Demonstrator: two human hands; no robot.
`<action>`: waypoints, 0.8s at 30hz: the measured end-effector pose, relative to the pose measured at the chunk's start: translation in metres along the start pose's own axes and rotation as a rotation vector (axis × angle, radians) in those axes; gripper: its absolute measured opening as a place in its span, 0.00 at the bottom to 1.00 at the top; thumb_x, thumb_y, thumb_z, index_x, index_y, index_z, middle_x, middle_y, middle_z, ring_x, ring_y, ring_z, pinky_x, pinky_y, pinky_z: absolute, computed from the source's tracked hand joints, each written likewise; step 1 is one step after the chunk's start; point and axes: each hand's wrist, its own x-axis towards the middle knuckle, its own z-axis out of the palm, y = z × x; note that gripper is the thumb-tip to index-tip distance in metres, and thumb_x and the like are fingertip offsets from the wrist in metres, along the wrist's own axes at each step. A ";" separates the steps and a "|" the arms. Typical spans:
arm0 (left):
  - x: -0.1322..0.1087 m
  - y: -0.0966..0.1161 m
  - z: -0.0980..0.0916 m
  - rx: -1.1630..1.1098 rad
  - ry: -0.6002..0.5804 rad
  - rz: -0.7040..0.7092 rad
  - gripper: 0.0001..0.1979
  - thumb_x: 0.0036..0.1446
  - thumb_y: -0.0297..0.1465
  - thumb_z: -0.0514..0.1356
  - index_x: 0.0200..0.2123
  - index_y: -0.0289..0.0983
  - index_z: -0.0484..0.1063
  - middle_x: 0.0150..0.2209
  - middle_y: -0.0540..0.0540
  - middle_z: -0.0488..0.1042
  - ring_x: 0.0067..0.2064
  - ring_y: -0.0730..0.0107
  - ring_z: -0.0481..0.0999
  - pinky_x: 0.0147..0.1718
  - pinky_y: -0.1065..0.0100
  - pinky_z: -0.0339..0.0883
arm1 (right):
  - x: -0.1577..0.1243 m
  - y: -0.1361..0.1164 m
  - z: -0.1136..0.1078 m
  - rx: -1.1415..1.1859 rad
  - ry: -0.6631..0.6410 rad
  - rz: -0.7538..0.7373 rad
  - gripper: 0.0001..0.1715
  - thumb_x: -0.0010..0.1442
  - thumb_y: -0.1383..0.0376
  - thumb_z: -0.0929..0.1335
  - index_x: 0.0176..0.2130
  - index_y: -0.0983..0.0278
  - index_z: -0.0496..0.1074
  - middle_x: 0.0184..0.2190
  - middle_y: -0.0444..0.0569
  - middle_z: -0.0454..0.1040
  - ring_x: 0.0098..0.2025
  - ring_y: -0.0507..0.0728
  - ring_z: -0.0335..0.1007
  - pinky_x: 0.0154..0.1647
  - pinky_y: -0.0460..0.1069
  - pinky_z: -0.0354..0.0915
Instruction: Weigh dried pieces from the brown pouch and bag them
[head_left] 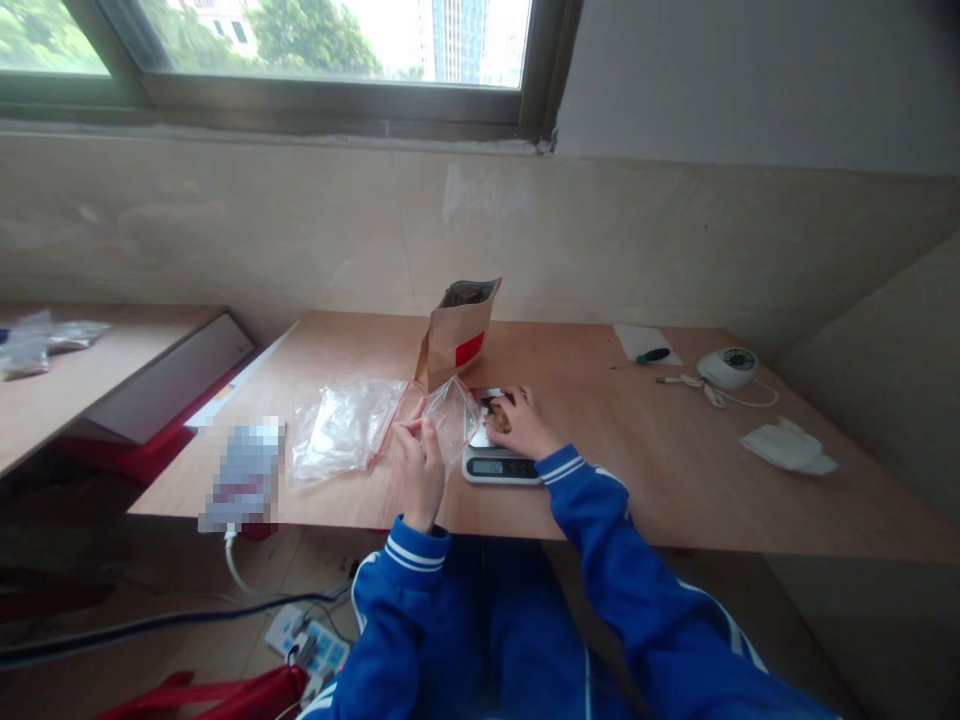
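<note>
A clear plastic zip bag (452, 425) with a red seal line is pinched in my left hand (421, 452), its mouth toward the scale. My right hand (525, 425) curls over the digital scale (504, 468), fingers closed around a brown, dried-looking clump (500, 416). What exactly the clump is, I cannot make out. Behind the bag an open kraft paper pouch (459, 335) with a red label stands upright, dark contents at its mouth. Left of my left hand lies a stack of clear zip bags (349, 425).
A phone-like, pixelated device (244, 475) with a white cable lies at the table's left edge. To the right are a screwdriver (651, 356) on paper, a white dome camera (726, 368) with cords, and a crumpled white tissue (787, 447). A power strip (319, 645) sits below.
</note>
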 end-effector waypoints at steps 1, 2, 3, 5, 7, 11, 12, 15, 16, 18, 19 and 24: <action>0.000 0.001 0.002 0.000 0.005 -0.017 0.11 0.63 0.41 0.47 0.34 0.40 0.55 0.53 0.32 0.70 0.56 0.55 0.70 0.52 0.53 0.63 | 0.000 0.000 0.001 -0.007 0.006 -0.005 0.24 0.51 0.57 0.70 0.47 0.66 0.72 0.51 0.61 0.66 0.54 0.70 0.55 0.55 0.63 0.57; 0.000 0.002 0.003 -0.003 0.009 -0.026 0.11 0.63 0.41 0.47 0.34 0.40 0.55 0.52 0.32 0.70 0.55 0.55 0.70 0.51 0.54 0.64 | 0.001 0.001 0.003 -0.006 0.009 -0.010 0.25 0.52 0.57 0.70 0.47 0.67 0.72 0.52 0.61 0.66 0.55 0.70 0.54 0.55 0.63 0.56; -0.001 0.002 0.005 -0.007 0.011 -0.030 0.11 0.63 0.41 0.47 0.34 0.40 0.55 0.51 0.32 0.70 0.55 0.55 0.71 0.51 0.54 0.64 | 0.001 0.002 0.004 0.003 0.011 -0.016 0.26 0.52 0.56 0.69 0.48 0.67 0.71 0.52 0.61 0.66 0.55 0.70 0.54 0.55 0.63 0.56; -0.002 0.002 0.006 -0.013 0.018 -0.030 0.11 0.63 0.41 0.47 0.34 0.40 0.56 0.50 0.33 0.71 0.54 0.55 0.71 0.51 0.54 0.64 | 0.001 0.005 0.007 0.037 0.015 -0.021 0.26 0.52 0.56 0.69 0.48 0.67 0.70 0.51 0.60 0.68 0.54 0.69 0.54 0.55 0.62 0.56; -0.003 0.002 0.007 -0.013 0.027 -0.040 0.11 0.63 0.41 0.48 0.34 0.40 0.57 0.49 0.33 0.71 0.53 0.55 0.72 0.51 0.55 0.65 | 0.001 0.006 0.009 0.076 0.043 -0.006 0.24 0.50 0.58 0.70 0.46 0.67 0.71 0.47 0.58 0.70 0.52 0.68 0.56 0.54 0.60 0.57; -0.005 -0.001 0.008 -0.017 0.035 -0.056 0.13 0.62 0.43 0.49 0.35 0.39 0.58 0.47 0.34 0.71 0.49 0.55 0.73 0.48 0.55 0.66 | 0.004 0.009 0.010 0.180 0.211 0.075 0.18 0.48 0.60 0.70 0.40 0.65 0.72 0.40 0.55 0.73 0.46 0.65 0.60 0.52 0.59 0.59; -0.005 -0.001 0.008 -0.026 0.033 -0.054 0.13 0.62 0.42 0.49 0.36 0.39 0.59 0.47 0.34 0.71 0.49 0.55 0.73 0.48 0.54 0.66 | 0.006 0.009 0.009 0.221 0.253 0.100 0.16 0.49 0.60 0.69 0.38 0.65 0.71 0.38 0.55 0.73 0.44 0.64 0.61 0.51 0.58 0.59; -0.003 -0.001 0.009 -0.037 0.021 -0.068 0.12 0.63 0.42 0.48 0.37 0.39 0.59 0.46 0.34 0.71 0.48 0.55 0.73 0.49 0.53 0.65 | 0.011 0.009 0.004 0.378 0.347 0.208 0.12 0.47 0.59 0.70 0.31 0.63 0.69 0.31 0.52 0.72 0.39 0.62 0.63 0.46 0.57 0.62; -0.002 -0.001 0.010 -0.035 0.016 -0.080 0.12 0.63 0.42 0.48 0.37 0.39 0.58 0.46 0.34 0.71 0.48 0.55 0.73 0.48 0.52 0.64 | 0.012 0.007 0.001 0.454 0.369 0.259 0.12 0.47 0.58 0.70 0.29 0.63 0.68 0.29 0.50 0.71 0.38 0.61 0.64 0.44 0.56 0.62; -0.001 0.000 0.013 -0.042 0.005 -0.090 0.12 0.63 0.42 0.48 0.37 0.39 0.58 0.45 0.34 0.71 0.48 0.54 0.73 0.49 0.51 0.64 | 0.016 0.002 -0.007 0.678 0.406 0.368 0.14 0.46 0.56 0.71 0.27 0.62 0.67 0.27 0.48 0.71 0.35 0.59 0.65 0.40 0.53 0.64; 0.000 0.000 0.016 -0.048 -0.003 -0.086 0.11 0.63 0.41 0.48 0.37 0.39 0.58 0.46 0.35 0.71 0.48 0.54 0.73 0.49 0.50 0.63 | 0.018 -0.002 -0.011 0.828 0.431 0.423 0.15 0.46 0.55 0.72 0.28 0.62 0.67 0.27 0.46 0.71 0.34 0.57 0.66 0.38 0.52 0.64; 0.001 0.004 0.028 -0.053 -0.068 -0.004 0.09 0.63 0.39 0.48 0.37 0.40 0.59 0.52 0.34 0.69 0.54 0.55 0.71 0.54 0.48 0.60 | 0.029 -0.034 -0.042 1.675 0.196 0.666 0.19 0.49 0.51 0.71 0.33 0.62 0.69 0.29 0.45 0.75 0.28 0.52 0.69 0.26 0.47 0.64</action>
